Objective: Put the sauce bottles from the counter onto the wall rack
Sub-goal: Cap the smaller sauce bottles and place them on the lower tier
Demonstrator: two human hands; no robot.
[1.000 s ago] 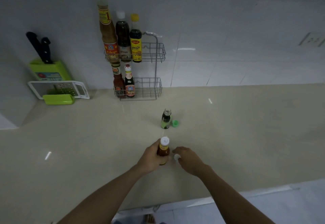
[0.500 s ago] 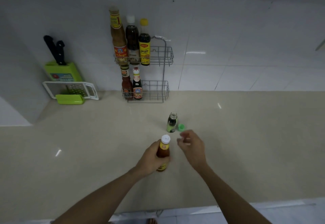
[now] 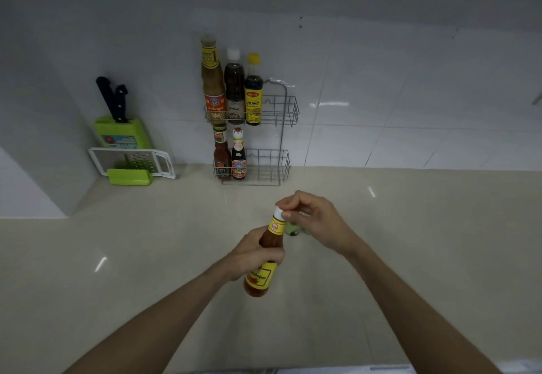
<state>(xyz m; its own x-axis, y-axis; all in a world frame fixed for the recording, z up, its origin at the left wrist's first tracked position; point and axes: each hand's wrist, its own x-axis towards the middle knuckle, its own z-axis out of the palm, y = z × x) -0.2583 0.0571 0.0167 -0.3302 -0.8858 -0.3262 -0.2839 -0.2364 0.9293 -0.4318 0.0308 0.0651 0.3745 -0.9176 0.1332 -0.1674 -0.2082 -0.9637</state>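
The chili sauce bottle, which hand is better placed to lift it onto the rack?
Left. The left hand already grips the chili sauce bottle, while the right hand only pinches its white cap.

The wall rack (image 3: 282,127) has open room on the right side of both tiers. On the upper tier three tall bottles (image 3: 234,89) crowd the left part; on the lower tier two short bottles (image 3: 230,156) fill the left, their caps close under the tier above. The bench (image 3: 410,227) lies bare between the rack and the hands. A green knife block (image 3: 121,134) and grater (image 3: 132,162) stand well left of the rack.
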